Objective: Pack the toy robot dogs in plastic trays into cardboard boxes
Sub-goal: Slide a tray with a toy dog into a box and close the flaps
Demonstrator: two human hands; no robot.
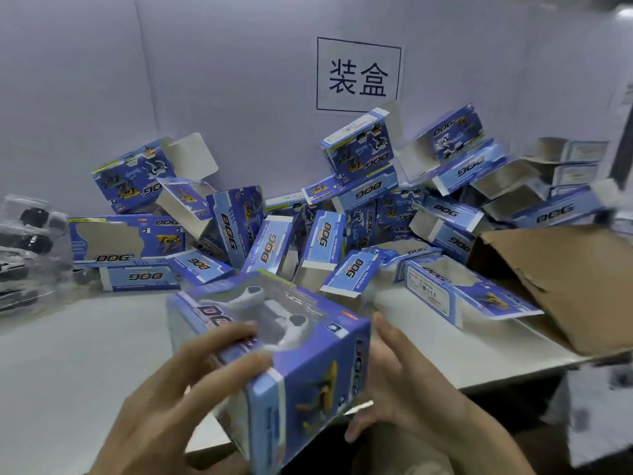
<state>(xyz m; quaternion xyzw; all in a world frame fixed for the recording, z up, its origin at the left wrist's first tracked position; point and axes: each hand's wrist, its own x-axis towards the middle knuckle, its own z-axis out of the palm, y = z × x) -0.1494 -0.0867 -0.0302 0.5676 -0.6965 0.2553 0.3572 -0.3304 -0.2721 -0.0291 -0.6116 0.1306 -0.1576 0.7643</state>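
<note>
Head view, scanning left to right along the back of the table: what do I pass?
First the stack of clear plastic trays with toy dogs → pile of open blue DOG boxes → brown cardboard carton.

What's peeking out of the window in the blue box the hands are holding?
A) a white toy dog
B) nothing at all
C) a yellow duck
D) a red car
A: a white toy dog shows through the window of the blue box, which the left hand grips while the right hand rests against its end.
</note>
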